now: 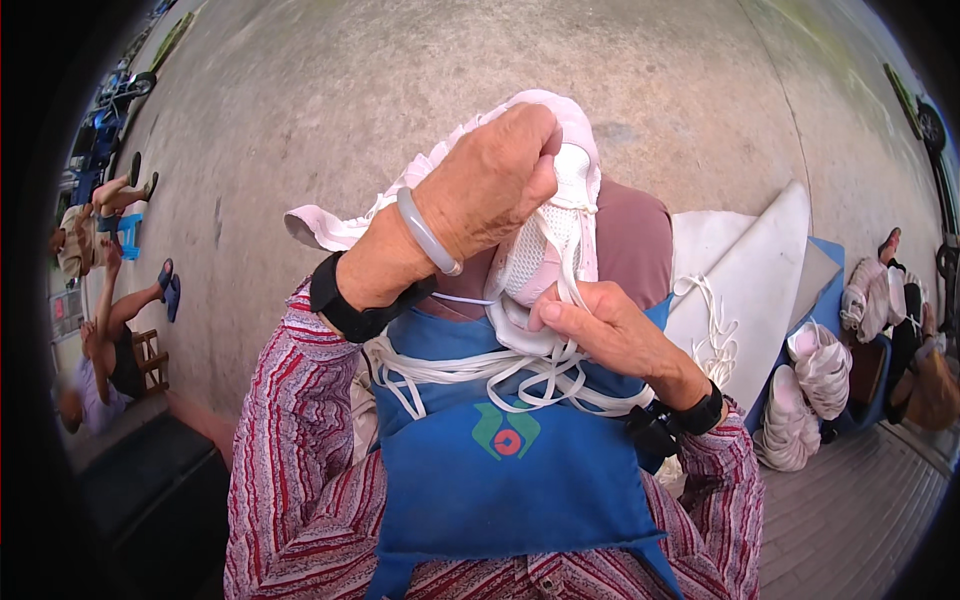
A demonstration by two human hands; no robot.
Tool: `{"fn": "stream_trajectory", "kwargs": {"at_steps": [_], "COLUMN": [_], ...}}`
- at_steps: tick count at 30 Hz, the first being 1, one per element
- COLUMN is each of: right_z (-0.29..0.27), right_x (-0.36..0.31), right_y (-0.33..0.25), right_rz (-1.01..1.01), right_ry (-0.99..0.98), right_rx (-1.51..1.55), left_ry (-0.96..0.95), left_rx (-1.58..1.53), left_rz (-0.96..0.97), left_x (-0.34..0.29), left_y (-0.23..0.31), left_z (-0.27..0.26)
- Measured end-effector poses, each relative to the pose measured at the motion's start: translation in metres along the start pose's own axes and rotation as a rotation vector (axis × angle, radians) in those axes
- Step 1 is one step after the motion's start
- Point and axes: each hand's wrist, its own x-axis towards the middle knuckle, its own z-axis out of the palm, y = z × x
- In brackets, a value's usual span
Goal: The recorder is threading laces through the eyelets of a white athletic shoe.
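A pale pink and white sneaker (530,250) rests across my knees, its mesh part facing me. Over its upper part my left hand (490,185) is closed, fingers curled down; what they grip is hidden. My right hand (605,325), lower on the shoe, pinches a white shoelace (566,262) between thumb and fingers. Loose white laces (455,368) lie in a bundle across my blue apron (510,510), just below the shoe. Layered pale pink shoe pieces (335,230) stretch out behind my left wrist.
A white sheet (745,265) with tangled laces on it lies right of my knees. Beyond it are bundles of whitish shoe pieces (820,370). People sit at the far left near a blue stool (128,235); another person is at the right edge. A dark bench (150,490) stands lower left.
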Motion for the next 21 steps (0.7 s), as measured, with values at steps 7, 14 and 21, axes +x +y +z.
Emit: {"fn": "stream_trajectory", "kwargs": {"at_steps": [7, 14, 21], "right_z": [-0.001, -0.001, 0.000], "right_x": [-0.002, -0.002, -0.001], "right_y": [0.003, 0.005, 0.007], "right_rz": [0.025, 0.049, 0.025], "right_ry": [0.026, 0.012, 0.022], "right_rx": [-0.004, 0.059, 0.034], "left_ry": [-0.382, -0.522, -0.379], "left_rx": [-0.446, -0.784, -0.779], "left_rz": [-0.476, -0.696, -0.700], "left_x": [-0.013, -0.004, -0.006], "left_y": [-0.012, -0.031, -0.028], "left_z": [-0.002, -0.002, 0.009]}}
